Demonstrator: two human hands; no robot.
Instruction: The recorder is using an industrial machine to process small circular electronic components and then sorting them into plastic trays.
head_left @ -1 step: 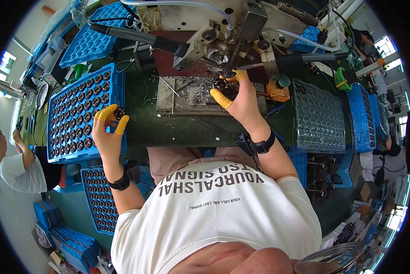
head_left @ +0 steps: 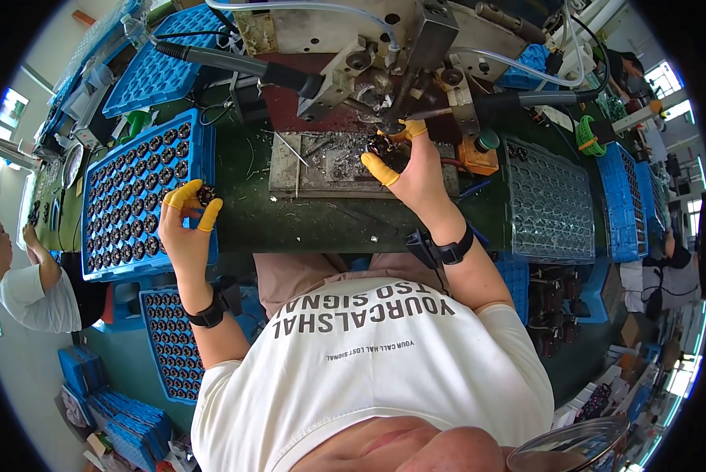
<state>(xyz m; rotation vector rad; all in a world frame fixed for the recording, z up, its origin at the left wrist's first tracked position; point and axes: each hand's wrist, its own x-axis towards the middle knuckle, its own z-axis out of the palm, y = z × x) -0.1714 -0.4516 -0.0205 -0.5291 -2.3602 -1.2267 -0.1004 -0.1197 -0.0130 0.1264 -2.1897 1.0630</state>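
My left hand, with yellow finger covers on its fingertips, pinches a small round black part with light specks. It hovers by the right edge of a blue tray filled with rows of similar parts. Under the work head of a metal bench machine, my right hand grips another round black part between its yellow-covered thumb and fingers. The tip of the machine comes down right beside that part; whether they touch I cannot tell. Below lies a grey metal base plate strewn with scraps.
Two black soldering-iron-like handles point inward at the machine. A clear tray and an orange box stand to the right. Lower left is another filled blue tray. A person works at far left.
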